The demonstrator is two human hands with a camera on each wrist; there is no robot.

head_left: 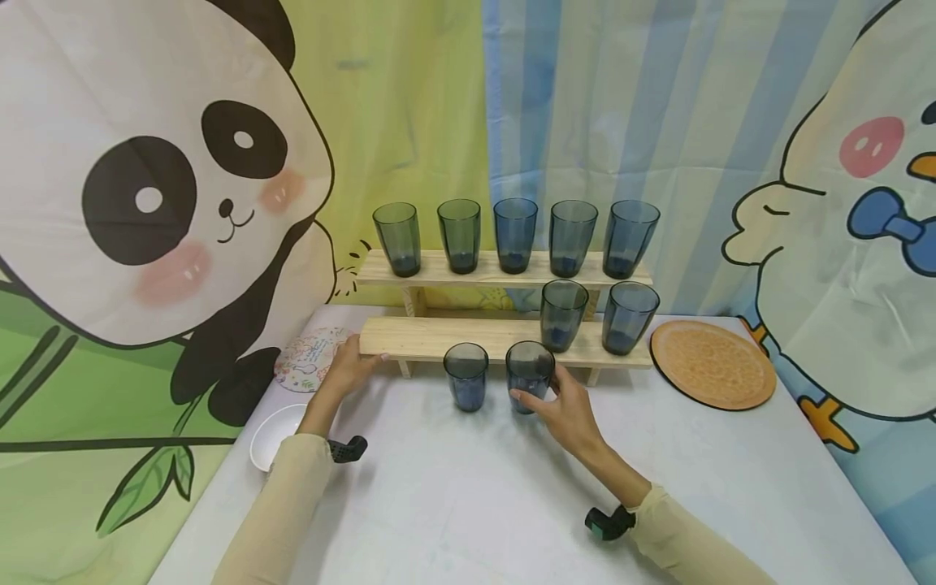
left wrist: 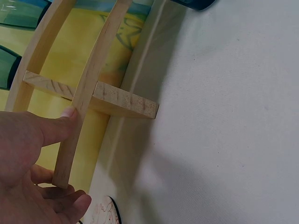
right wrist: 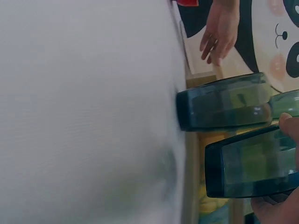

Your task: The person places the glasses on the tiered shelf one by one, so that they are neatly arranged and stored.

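My right hand (head_left: pixel 574 410) holds a blue-grey drinking glass (head_left: pixel 528 375) upright by its side, thumb in front and fingers behind. In the right wrist view this held glass (right wrist: pixel 254 165) has its base raised off the white cloth. Just to its left, a matching glass (head_left: pixel 466 378) stands on the table. My left hand (head_left: pixel 349 370) grips the left end of the lower wooden shelf (head_left: pixel 439 335). Its thumb (left wrist: pixel 67 114) presses on the shelf's edge in the left wrist view, with the fingers around the end.
Two glasses stand on the lower shelf's right half. Several more line the upper shelf (head_left: pixel 478 268). A round brown mat (head_left: pixel 712 364) lies at the right; a floral round mat (head_left: pixel 310 357) and a white bowl (head_left: pixel 276 435) are at the left. Printed curtains (head_left: pixel 585 97) hang behind.
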